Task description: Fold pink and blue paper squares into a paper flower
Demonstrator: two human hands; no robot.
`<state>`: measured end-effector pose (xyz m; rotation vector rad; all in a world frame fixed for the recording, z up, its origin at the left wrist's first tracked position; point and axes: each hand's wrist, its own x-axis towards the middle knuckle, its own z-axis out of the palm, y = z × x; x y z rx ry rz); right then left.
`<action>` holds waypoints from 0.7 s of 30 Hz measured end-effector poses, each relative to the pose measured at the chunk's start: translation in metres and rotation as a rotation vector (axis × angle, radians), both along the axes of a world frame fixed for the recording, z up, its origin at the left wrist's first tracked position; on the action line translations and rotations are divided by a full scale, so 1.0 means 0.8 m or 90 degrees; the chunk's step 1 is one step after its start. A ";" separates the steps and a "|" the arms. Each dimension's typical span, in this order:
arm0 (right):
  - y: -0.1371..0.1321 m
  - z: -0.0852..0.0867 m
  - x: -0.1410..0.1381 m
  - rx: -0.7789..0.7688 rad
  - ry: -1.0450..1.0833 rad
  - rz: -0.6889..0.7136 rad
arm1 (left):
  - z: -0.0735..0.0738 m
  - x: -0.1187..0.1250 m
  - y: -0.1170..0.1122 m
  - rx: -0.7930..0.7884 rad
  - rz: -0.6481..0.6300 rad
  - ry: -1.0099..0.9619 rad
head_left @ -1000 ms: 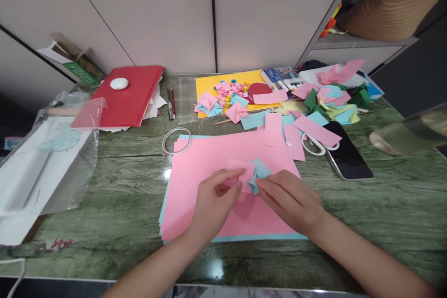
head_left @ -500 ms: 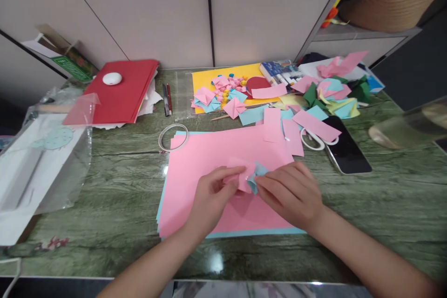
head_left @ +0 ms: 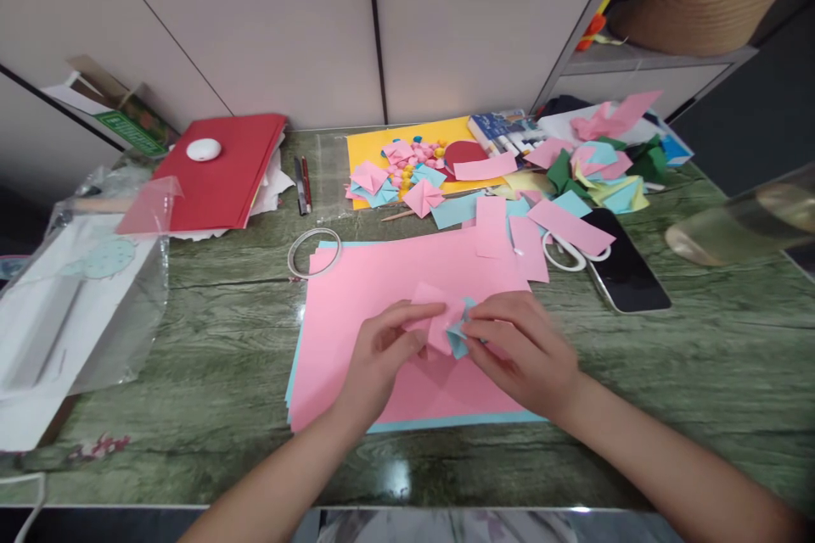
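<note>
Item: folded pink-and-blue paper piece [head_left: 439, 324], held just above large pink paper sheets [head_left: 382, 280] on green marbled bench [head_left: 222, 331]. Left hand [head_left: 382, 356]: fingers clamped on pink flap. Right hand [head_left: 525, 348]: fingers clamped on blue corner, closer in than a second ago. Less blue shows, so the fold is likely tightening.

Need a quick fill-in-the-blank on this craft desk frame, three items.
1. The left hand and right hand pinch a folded paper that is pink and ___.
2. The phone lies to the ___ of the pink sheets.
3. The white puck rests on the ___ folder.
Missing: blue; right; red.
</note>
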<state>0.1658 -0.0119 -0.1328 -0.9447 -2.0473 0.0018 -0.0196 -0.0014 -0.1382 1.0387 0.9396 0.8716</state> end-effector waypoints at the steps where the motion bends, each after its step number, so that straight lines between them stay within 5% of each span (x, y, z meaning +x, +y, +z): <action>1: -0.001 -0.001 0.000 -0.005 0.004 0.004 | -0.001 -0.001 0.000 0.001 -0.004 -0.007; 21: -0.002 -0.003 -0.003 -0.047 0.036 0.009 | 0.006 0.012 -0.004 -0.015 0.045 0.057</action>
